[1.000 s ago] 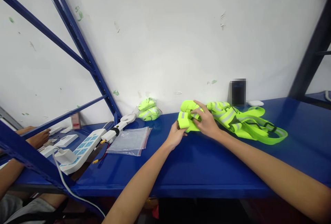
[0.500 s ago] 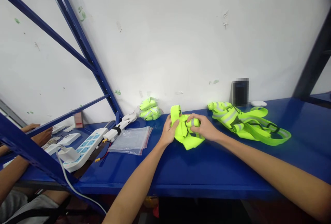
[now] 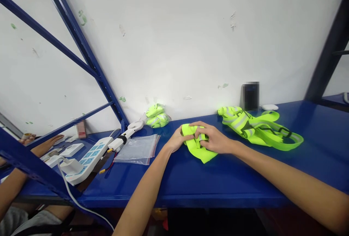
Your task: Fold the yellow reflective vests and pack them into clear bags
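Note:
A neon-yellow reflective vest [image 3: 201, 154], bunched and partly folded, is between my two hands above the blue table. My left hand [image 3: 176, 139] grips its left side, thumb across the front. From the right, my right hand [image 3: 214, 138] has its fingers curled over the upper part of the same vest, and a grey reflective band shows by its fingertips. A pointed flap of fabric hangs down toward me. Farther right lies another neon-yellow reflective vest [image 3: 245, 125], loosely spread, with straps and black buckles.
Clear zip bags [image 3: 136, 149] lie left of my hands. Behind them are a bagged vest [image 3: 157, 116] and a small white fan [image 3: 135, 125]. A power strip [image 3: 89, 159] stands by the blue rack post. Another person's arm [image 3: 19, 181] is at far left. A pixelated dark object [image 3: 251, 97] leans on the wall.
The raised strap loop by my left hand has been folded down onto the vest. My right hand has shifted slightly, its fingers now over the roll. The other person's hands have moved.

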Tool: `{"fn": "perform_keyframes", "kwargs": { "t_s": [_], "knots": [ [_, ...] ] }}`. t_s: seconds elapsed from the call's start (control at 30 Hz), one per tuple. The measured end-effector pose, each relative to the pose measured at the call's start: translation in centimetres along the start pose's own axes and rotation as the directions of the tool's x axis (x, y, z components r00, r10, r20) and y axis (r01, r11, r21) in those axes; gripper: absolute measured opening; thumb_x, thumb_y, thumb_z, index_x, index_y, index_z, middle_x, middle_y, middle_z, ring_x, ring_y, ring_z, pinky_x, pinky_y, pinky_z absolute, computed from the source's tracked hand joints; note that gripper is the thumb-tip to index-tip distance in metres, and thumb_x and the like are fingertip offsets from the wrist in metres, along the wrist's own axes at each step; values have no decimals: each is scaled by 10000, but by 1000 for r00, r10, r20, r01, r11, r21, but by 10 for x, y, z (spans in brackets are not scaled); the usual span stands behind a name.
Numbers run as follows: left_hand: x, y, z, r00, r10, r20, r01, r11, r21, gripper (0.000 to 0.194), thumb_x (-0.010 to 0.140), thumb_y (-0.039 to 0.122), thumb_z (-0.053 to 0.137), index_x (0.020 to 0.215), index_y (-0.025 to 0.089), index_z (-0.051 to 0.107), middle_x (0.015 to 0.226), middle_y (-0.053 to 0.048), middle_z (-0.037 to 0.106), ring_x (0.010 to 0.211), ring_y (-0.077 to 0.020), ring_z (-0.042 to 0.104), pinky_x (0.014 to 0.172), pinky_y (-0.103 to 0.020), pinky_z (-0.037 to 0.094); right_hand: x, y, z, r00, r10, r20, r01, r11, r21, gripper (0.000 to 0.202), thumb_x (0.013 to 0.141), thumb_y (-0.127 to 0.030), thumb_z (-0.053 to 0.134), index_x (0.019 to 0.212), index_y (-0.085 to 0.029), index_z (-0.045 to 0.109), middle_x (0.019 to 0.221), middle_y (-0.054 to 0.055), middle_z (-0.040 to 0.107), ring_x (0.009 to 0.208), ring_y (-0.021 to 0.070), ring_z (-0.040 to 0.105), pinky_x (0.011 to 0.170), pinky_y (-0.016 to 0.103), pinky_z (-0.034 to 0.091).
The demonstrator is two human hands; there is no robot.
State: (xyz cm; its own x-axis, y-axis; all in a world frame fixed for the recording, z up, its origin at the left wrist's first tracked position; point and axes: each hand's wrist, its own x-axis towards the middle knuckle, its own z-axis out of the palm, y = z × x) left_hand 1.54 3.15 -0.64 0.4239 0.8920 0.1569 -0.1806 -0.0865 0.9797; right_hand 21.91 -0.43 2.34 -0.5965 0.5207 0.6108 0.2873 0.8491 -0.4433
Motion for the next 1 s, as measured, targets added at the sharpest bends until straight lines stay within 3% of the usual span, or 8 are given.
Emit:
{"fn": "perform_keyframes", "kwargs": {
  "t_s": [0.1,0.23,0.33,0.43,0.53,0.6,0.83,1.0],
  "knots": [
    [-3,1,-5,997,-60,42,58,997,55,575,582,227,857,1083,148,586,978,-54,639,870,-174,623,807,-298,478,-2,2,5,999,-11,46,13,999,-36,337,674,14,481,915,-203,574,1347,117,473,1046,229,580,695,303,512],
    [-3,-1,-9,998,-49,32,47,997,53,580,546,198,867,1036,159,558,935,-25,617,858,-166,617,786,-300,501,-4,13,7,994,-31,101,40,994,-98,610,715,-1,474,1276,-240,471,1451,125,367,1263,267,456,887,393,512],
    [0,-6,-10,996,-12,-88,16,999,48,569,554,212,863,1001,164,515,904,-13,609,805,-153,620,738,-295,519,-5,24,7,996,11,92,9,978,-208,656,825,-69,465,1426,-298,336,1530,98,269,1416,290,245,1080,512,350],
    [2,-10,-11,969,19,-247,-17,1000,11,716,582,233,851,1162,204,433,906,-12,621,743,-145,625,708,-312,532,-5,29,7,992,111,60,-97,973,-208,557,921,-253,479,1447,-338,318,1561,80,212,1430,289,226,1112,511,306],
    [1,-9,-10,957,35,-289,-42,999,-16,851,595,243,845,1299,242,367,965,-34,647,763,-156,638,734,-327,533,-5,27,8,982,152,116,-131,977,-170,845,790,-511,657,1491,-337,219,1586,99,112,1427,324,227,1089,497,353],
    [0,-7,-6,965,48,-259,-54,998,-15,734,613,274,835,1249,199,476,1025,-66,658,829,-169,647,779,-309,518,-5,26,9,983,129,128,-99,971,-218,1065,654,-565,756,1508,-337,161,1597,104,45,1436,354,179,1084,518,354],
    [0,-6,13,989,-100,-113,91,992,-86,503,705,468,751,1018,90,646,889,-104,703,732,-179,658,672,-263,498,-2,30,7,999,-21,-44,-5,850,-528,907,715,-226,748,1484,-274,271,1571,119,204,1447,356,136,1109,558,302],
    [0,-10,14,975,-185,-121,163,971,-175,395,764,441,699,945,93,661,826,-99,708,723,-179,668,647,-253,517,1,25,7,987,-161,-23,120,814,-569,823,802,-227,649,1505,-202,222,1515,124,354,1441,314,193,1137,536,266]
  ]
}}
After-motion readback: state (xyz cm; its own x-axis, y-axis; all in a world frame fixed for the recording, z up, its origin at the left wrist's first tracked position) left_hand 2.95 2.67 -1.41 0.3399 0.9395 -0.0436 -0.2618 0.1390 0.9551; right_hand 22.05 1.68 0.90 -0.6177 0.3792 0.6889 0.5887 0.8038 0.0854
